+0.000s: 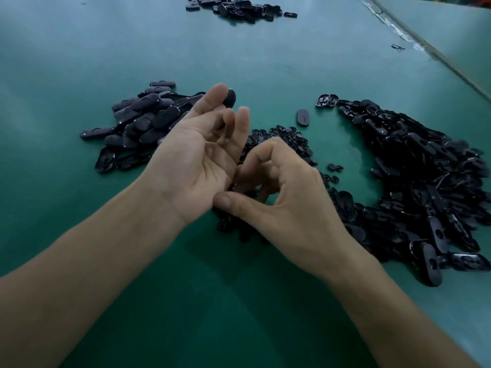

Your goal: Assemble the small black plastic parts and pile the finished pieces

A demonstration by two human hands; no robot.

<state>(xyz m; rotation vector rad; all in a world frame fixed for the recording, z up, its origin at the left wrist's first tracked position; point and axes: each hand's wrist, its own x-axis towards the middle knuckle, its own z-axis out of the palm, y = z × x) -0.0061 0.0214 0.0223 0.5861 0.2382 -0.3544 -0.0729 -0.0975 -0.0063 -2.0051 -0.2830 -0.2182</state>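
- Hidden: the right hand (pixel 287 197) curls its fingertips down into the heap of small round black plastic clips (pixel 288 139); whether they pinch one cannot be told. The far pile of black parts (pixel 233 6) is cut off by the upper edge.
- Hands: the left hand (pixel 196 160), palm up, pinches a black oval plastic cap (pixel 230 98), mostly hidden behind the thumb. The right thumb touches the left palm's heel.
- Parts: matt oval finished pieces (pixel 138 120) lie piled left of the hands on the green table (pixel 79 49); glossy oval shells (pixel 425 181) are heaped at right.
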